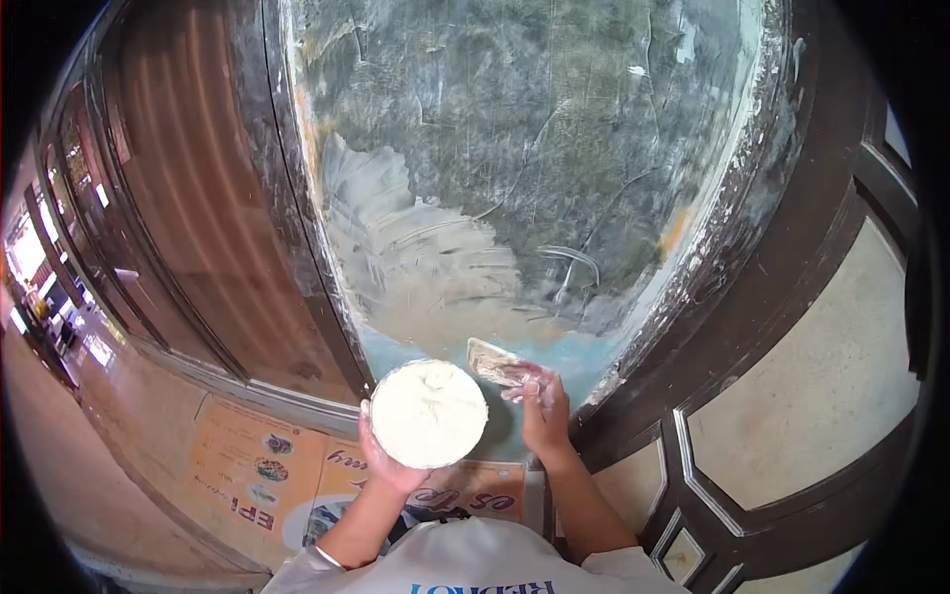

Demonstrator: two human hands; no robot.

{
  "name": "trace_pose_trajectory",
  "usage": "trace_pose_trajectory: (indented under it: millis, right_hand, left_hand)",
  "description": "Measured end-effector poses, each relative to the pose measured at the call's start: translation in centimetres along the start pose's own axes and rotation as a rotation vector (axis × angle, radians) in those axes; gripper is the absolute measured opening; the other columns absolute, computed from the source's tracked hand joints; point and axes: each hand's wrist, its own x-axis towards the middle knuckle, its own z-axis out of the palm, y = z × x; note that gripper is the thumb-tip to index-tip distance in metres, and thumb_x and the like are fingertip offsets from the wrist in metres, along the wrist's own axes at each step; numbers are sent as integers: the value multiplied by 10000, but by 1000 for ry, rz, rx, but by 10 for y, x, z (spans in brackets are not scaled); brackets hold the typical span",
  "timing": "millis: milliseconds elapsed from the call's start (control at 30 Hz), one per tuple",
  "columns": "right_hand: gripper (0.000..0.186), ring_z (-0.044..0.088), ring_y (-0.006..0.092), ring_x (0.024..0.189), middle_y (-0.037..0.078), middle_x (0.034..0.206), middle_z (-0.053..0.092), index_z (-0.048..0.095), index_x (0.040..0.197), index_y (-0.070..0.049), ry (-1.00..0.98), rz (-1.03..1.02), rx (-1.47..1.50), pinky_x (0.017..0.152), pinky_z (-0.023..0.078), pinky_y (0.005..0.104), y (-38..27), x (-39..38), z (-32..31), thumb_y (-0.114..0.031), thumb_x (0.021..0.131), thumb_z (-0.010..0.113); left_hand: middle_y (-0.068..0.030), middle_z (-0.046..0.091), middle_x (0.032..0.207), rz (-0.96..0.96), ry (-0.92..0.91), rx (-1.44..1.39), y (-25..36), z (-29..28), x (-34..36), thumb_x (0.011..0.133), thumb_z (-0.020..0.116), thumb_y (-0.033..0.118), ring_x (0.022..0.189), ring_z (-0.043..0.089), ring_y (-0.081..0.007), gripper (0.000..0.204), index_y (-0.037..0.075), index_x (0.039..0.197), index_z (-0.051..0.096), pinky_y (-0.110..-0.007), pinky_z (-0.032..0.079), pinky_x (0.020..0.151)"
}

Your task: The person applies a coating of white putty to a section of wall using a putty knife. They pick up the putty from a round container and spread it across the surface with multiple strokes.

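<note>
My left hand [381,450] is wrapped round the lower left side of a round tub of white putty [431,412], whose surface is lightly furrowed. Just right of the tub, my right hand [545,406] grips a putty-smeared scraper [495,363] with its flat blade pointing up and left. Specks of putty cling to the right fingers. Ahead stands a grey-green wall panel [564,129], and a pale swept patch of putty [426,252] covers its lower left part. Scraper and wall look close together; whether they touch I cannot tell.
A dark wooden frame [752,327] with pale panels borders the wall on the right. To the left is a brown glazed door [198,198]. Below lies an orange printed banner [257,465] on the floor. Putty crusts the panel's right edge [737,168].
</note>
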Motion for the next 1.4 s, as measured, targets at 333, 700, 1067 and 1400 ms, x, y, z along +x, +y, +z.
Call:
trace_pose_trajectory:
  millis: [333,700,1067,1400]
  right_hand:
    - [421,634,367,1095,155,1194,659,667,1180,-87,-81,-295,-679,930,524,423,6,-5,-35,54,792,579]
    - [357,662,361,1033,178,1144,655,609,1212,-82,-7,-238,-529,855,549,390,31,-23,7,54,883,579]
    - [339,643,385,1047,198,1121,658,660,1123,-36,-285,-498,-501,911,524,443,-51,53,-21,-46,785,680]
    - [273,585,295,1038,65,1126,622,639,964,-110,-963,-854,-854,847,535,409,-129,136,16,-219,738,744]
  left_hand:
    - [-141,377,1568,-55,-73,-112,-3,2,-3,959,386,635,1408,390,-401,741,151,1520,396,-591,294,1159]
    - [-133,392,1562,-43,-48,-109,6,-5,-10,946,382,641,1404,396,-407,752,152,1516,401,-591,299,1158]
    - [-136,364,1578,35,-90,-108,31,-3,-12,933,366,701,1421,375,-402,810,156,1531,377,-588,289,1163]
    - [-145,316,1599,1,-93,-142,54,-7,-10,922,365,715,1444,330,-411,842,156,1551,332,-615,247,1174]
